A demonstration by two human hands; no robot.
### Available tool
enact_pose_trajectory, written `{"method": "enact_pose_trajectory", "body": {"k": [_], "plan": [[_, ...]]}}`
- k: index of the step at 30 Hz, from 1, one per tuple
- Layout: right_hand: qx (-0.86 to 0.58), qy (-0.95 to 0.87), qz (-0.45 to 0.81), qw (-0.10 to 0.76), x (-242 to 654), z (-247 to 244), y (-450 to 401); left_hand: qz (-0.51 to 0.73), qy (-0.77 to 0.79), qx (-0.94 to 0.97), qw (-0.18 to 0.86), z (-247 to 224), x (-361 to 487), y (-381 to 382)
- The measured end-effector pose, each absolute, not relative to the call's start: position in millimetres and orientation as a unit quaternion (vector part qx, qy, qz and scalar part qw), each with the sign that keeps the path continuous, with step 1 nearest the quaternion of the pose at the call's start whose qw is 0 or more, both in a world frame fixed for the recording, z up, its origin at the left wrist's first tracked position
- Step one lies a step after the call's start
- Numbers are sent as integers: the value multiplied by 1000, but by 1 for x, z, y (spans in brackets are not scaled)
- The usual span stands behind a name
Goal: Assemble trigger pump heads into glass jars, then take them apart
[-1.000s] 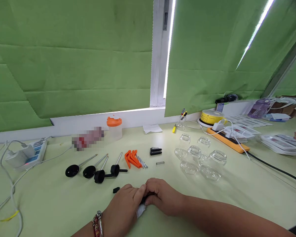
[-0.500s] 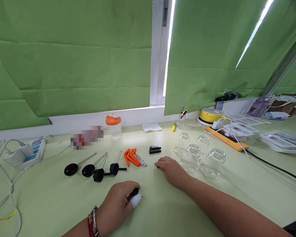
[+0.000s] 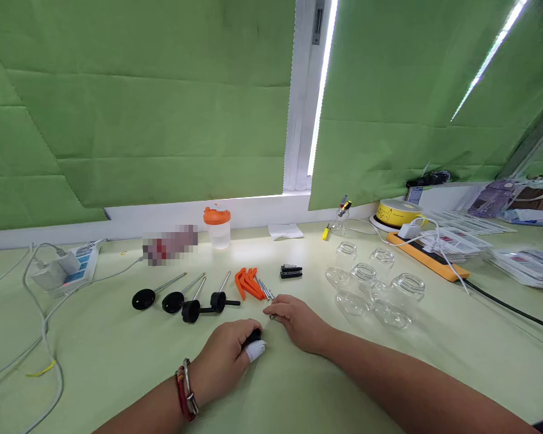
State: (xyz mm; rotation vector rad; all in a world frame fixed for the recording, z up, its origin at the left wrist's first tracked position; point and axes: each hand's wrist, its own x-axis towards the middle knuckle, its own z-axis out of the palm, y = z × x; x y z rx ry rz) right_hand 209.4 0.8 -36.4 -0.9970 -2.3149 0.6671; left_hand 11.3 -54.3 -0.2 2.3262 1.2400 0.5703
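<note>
My left hand (image 3: pixel 230 355), its thumb wrapped in white tape, is closed around a small black plastic part (image 3: pixel 252 339) that is mostly hidden. Close to its right, my right hand (image 3: pixel 301 322) pinches a small metal piece (image 3: pixel 272 316), perhaps a spring, low over the table. Beyond the hands lie several bent orange plastic pieces (image 3: pixel 250 283) and thin metal pins (image 3: pixel 266 289). To the right of these, springs (image 3: pixel 291 266) rest by black plastic parts (image 3: pixel 291 274). On the left are metal rods with black discs (image 3: pixel 143 299) and black cups with side handles (image 3: pixel 190 311).
Several clear glass jars (image 3: pixel 362 283) stand right of my right hand. Behind are an orange-lidded cup (image 3: pixel 218 232), folded paper (image 3: pixel 285 231) and screwdrivers in a jar (image 3: pixel 341 220). An orange power strip (image 3: pixel 434 259) and stacked cards (image 3: pixel 529 265) lie right; a white power strip (image 3: pixel 79 265) with cables lies left.
My right hand has moved left, closer to my left hand, with the small metal piece in its fingertips. My left hand keeps the black part. The view has shifted slightly left.
</note>
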Motion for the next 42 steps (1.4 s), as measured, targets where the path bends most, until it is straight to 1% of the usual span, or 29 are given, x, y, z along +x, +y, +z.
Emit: {"method": "enact_pose_trajectory", "body": {"k": [5,10,16,24,27,31,33,36,38,42], "plan": [[-359,-840,284,293,201,-41,5,202,461,834,228,-5,10,-50],[-367,-818,295,330,204,-39,6,196,453,843,213,-9,8,-48],[-408,-786,312,345,212,-39,7,200,446,847,206,-9,9,-50],[-411,-776,329,347,224,-43,2,194,445,850,203,-8,9,-51],[-407,-782,302,362,227,-41,-1,190,441,856,193,-9,9,-52],[-357,-820,196,401,232,-36,-14,185,430,870,157,-10,8,-55],[-313,-866,130,368,237,-34,-27,177,421,879,139,-9,8,-56],[-261,-924,58,274,245,-34,-46,163,410,890,112,-8,8,-56],[-271,-932,55,233,250,-36,-54,149,407,896,94,-7,9,-56],[-301,-928,113,186,252,-39,-52,120,399,906,71,-4,12,-58]]}}
